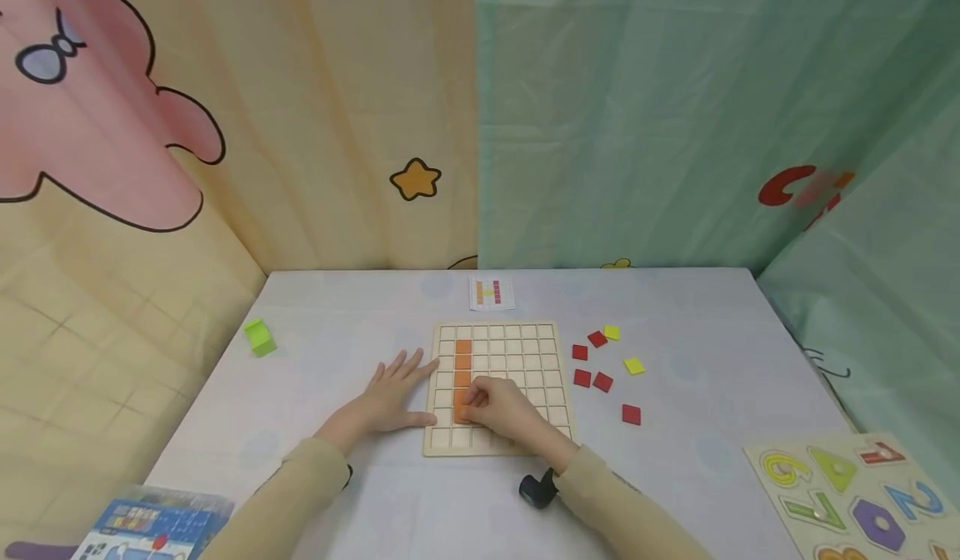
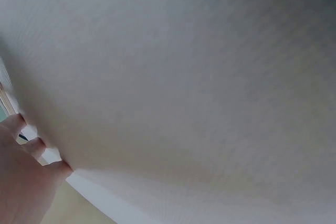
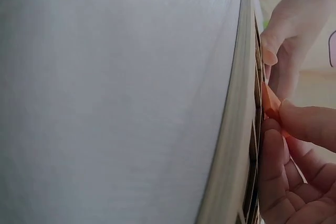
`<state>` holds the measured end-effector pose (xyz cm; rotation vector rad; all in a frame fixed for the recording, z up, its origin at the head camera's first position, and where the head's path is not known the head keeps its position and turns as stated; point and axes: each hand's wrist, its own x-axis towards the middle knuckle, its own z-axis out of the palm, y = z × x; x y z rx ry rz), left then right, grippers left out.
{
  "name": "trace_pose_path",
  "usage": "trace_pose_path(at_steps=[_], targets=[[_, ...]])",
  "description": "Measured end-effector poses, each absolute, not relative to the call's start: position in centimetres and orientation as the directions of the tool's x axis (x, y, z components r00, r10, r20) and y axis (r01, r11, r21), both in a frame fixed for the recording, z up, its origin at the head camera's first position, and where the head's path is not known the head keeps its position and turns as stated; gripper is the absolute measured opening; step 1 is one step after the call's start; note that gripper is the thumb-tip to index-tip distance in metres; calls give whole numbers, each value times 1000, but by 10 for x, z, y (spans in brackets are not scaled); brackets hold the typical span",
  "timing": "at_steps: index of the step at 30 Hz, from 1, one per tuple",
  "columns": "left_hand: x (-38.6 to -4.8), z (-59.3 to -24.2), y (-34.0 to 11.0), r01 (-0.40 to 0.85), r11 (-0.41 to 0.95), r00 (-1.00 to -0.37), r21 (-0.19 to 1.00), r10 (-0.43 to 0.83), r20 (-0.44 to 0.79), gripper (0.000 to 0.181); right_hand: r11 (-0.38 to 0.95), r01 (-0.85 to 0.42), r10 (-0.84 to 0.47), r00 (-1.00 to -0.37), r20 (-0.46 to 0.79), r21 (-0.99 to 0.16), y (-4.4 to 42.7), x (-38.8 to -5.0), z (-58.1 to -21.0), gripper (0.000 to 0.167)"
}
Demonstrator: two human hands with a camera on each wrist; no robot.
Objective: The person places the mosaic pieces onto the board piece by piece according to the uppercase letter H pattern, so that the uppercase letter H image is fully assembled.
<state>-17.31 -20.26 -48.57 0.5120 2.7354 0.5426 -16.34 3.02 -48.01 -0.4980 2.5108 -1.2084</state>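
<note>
A wooden grid board (image 1: pixel 523 447) lies on the table, with a column of orange square tiles (image 1: pixel 462 362) set in its second column from the left. My right hand (image 1: pixel 501 407) is over the lower end of that column. In the right wrist view its thumb and finger pinch an orange tile (image 3: pixel 271 103), tilted with one edge at the grid. Spread flat, my left hand (image 1: pixel 392 395) has its thumb and fingertips at the board's left edge. Only part of the left hand (image 2: pixel 23 174) shows in the left wrist view, against the white tablecloth.
Red tiles (image 1: pixel 632 414) and yellow tiles (image 1: pixel 634 366) lie scattered right of the board. Behind it is a small pattern card (image 1: pixel 507 303). A green block (image 1: pixel 260 338) sits at far left, a blue package (image 1: pixel 142 527) at near left, and a number-and-shape puzzle (image 1: pixel 806 489) at near right.
</note>
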Motion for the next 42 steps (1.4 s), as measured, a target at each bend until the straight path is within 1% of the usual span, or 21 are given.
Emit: trace_pose_path(at_steps=[8, 14, 22, 26, 29, 31, 36, 42], targets=[[-173, -485, -203, 281, 869, -890, 407, 395, -230, 93, 619, -211, -437, -893, -109, -756, 27, -163, -480, 12], [-175, -487, -203, 278, 873, -892, 400, 389, -229, 94, 647, -224, -429, -897, -105, -729, 24, -164, -481, 10], [-174, -487, -204, 289, 866, -888, 409, 402, -224, 95, 650, -217, -434, -892, -122, -728, 22, -164, -482, 11], [-173, -487, -204, 282, 865, -890, 415, 398, -223, 94, 623, -196, -417, -902, -110, -758, 30, -161, -480, 6], [-173, -487, -203, 270, 873, -893, 405, 385, -234, 95, 593, -157, -362, -928, -88, -790, 45, -163, -473, 6], [-174, -488, -203, 265, 878, -894, 398, 378, -239, 95, 586, -129, -296, -953, -63, -800, 61, -167, -467, 8], [-175, -488, -203, 257, 878, -896, 404, 373, -239, 96, 612, -57, -121, -992, -23, -789, 118, -185, -454, 13], [-174, -489, -204, 267, 874, -894, 406, 382, -235, 96, 610, 97, 49, -995, -84, -786, 191, -196, -456, 28]])
